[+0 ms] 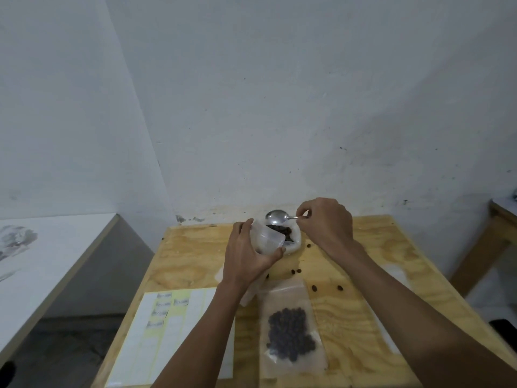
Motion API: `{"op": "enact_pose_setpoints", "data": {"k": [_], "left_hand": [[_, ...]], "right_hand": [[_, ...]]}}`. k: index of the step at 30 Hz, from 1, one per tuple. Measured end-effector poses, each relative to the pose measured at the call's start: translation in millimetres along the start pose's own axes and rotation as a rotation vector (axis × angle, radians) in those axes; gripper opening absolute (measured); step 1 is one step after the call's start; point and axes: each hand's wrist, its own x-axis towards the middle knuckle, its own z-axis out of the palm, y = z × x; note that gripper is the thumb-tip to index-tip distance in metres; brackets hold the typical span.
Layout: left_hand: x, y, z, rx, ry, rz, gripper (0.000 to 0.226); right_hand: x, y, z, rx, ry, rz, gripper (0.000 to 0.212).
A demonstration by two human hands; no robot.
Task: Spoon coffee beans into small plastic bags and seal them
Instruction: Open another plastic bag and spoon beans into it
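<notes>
— Holding anything, that left hand (246,256)?

— Yes. Its fingers are curled round a small clear plastic bag (265,239), thumb on the near side by the bottom corner, the other fingers wrapped over the far left edge. The bag is tilted, its mouth toward the right hand. I can make out a dark bean or two low inside it, just above the thumb; more than that is blurred.

— And the right hand (326,222)?

— Pinching the handle of a metal spoon (277,217) between thumb and fingertips, the remaining fingers curled in. The bowl of the spoon sticks out to the left of those fingertips, raised, just beyond the bag's mouth. It looks bare and shiny — no beans on it that I can see.

— Where are the beans it draws from?

— Directly under the spoon, between the two sets of fingers: a white container (293,245) with a dark heap of coffee beans (282,231) in it, partly hidden behind the held bag.

— Anything nearer than the hands?

— Below the left wrist lies a filled bag (291,331), flat on the wooden table (190,261), with a dark cluster of beans showing through. A few loose beans (314,287) are scattered between it and the right forearm. Left of the left forearm lies a sheet of labels (167,331), several with writing too blurred to read.
</notes>
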Motion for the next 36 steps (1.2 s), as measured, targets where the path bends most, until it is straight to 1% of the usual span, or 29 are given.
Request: {"op": "enact_pose_setpoints", "data": {"k": [2, 4, 6, 9, 11, 14, 18, 20, 22, 24, 27, 29, 31, 34, 36], "left_hand": [[0.3, -2.0, -2.4, 0.010, 0.001, 0.002, 0.107], [1.4, -2.9, -3.5, 0.020, -0.021, -0.002, 0.108], [2.2, -2.1, -2.0, 0.016, -0.045, -0.008, 0.108], [4.1, -0.2, 3.1, 0.006, -0.052, 0.002, 0.106], [6.3, 0.0, 7.3, -0.018, -0.067, -0.008, 0.107], [10.8, 0.1, 12.1, -0.074, -0.063, -0.040, 0.110], [13.5, 1.0, 14.4, -0.128, -0.039, -0.031, 0.104], [14.4, -0.4, 13.7, -0.119, -0.052, -0.028, 0.105], [14.5, -2.8, 12.8, -0.096, -0.073, -0.021, 0.106], [13.5, -6.1, 11.5, -0.073, -0.088, -0.010, 0.106], [12.5, -7.9, 9.1, -0.030, -0.097, 0.009, 0.107], [11.8, -5.6, 6.4, -0.001, -0.094, 0.032, 0.105], [11.1, -3.2, 3.7, 0.026, -0.090, 0.045, 0.101], [10.2, -1.2, 0.9, 0.059, -0.089, 0.036, 0.099], [10.6, 0.3, 0.3, 0.077, -0.071, 0.032, 0.099]], "right_hand": [[1.6, 6.4, 8.1, -0.035, 0.011, 0.060, 0.018], [1.2, 11.8, 20.1, -0.074, -0.055, 0.104, 0.016], [-0.4, 15.3, 32.0, -0.098, -0.085, 0.138, 0.015], [-0.9, 15.0, 45.6, -0.165, -0.129, 0.153, 0.019], [0.6, 14.1, 53.9, -0.165, -0.164, 0.133, 0.020], [4.0, 12.2, 63.5, -0.073, -0.203, 0.148, 0.015], [15.7, 17.6, 65.8, 0.194, -0.339, 0.327, 0.016], [20.6, 20.9, 62.4, 0.311, -0.351, 0.420, 0.016], [22.9, 22.7, 57.9, 0.344, -0.356, 0.468, 0.013], [24.2, 21.4, 51.1, 0.336, -0.361, 0.475, 0.012], [24.6, 18.1, 36.7, 0.328, -0.350, 0.478, 0.032], [25.7, 17.2, 27.6, 0.338, -0.346, 0.457, 0.038], [26.5, 16.2, 19.2, 0.357, -0.344, 0.424, 0.036], [27.3, 17.0, 10.2, 0.352, -0.348, 0.371, 0.016], [26.4, 17.6, 3.9, 0.361, -0.355, 0.323, 0.029]]}}
